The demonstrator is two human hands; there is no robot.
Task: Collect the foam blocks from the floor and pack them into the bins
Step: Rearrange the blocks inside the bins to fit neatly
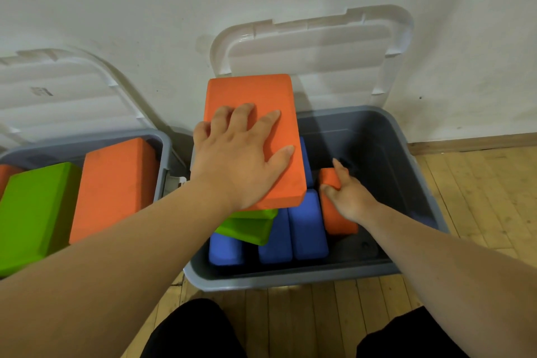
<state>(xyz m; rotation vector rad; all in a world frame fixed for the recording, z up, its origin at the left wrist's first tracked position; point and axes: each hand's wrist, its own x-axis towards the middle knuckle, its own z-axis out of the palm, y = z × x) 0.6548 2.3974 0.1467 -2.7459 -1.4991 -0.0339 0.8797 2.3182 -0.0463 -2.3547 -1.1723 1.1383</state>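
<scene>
Left hand lay spread on the tilted orange slab; right hand clutched the upright orange block; grey bin roomy beyond it.

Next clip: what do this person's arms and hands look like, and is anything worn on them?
The left forearm and right forearm are bare to the frame edge, with no sleeves in view. The left hand and right hand wear no gloves. No watch, bracelet or ring shows on the wrists or the visible fingers. Black trousers cover the knees.
</scene>
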